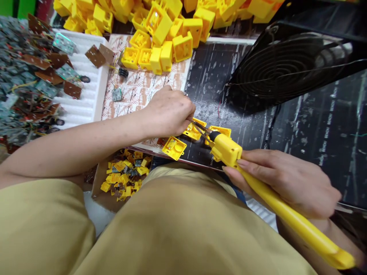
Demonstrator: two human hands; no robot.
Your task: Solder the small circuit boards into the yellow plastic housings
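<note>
here left hand [169,112] pinches a case [192,132] at the mat's [218,76] near edge, right hand [289,181] grips an iron [226,149], tip on it.

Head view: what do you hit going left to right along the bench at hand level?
Pile of circuit boards → white tray → left hand → yellow casings → right hand, gripping the soldering iron. I left out the fan: it overlaps the right hand.
</note>
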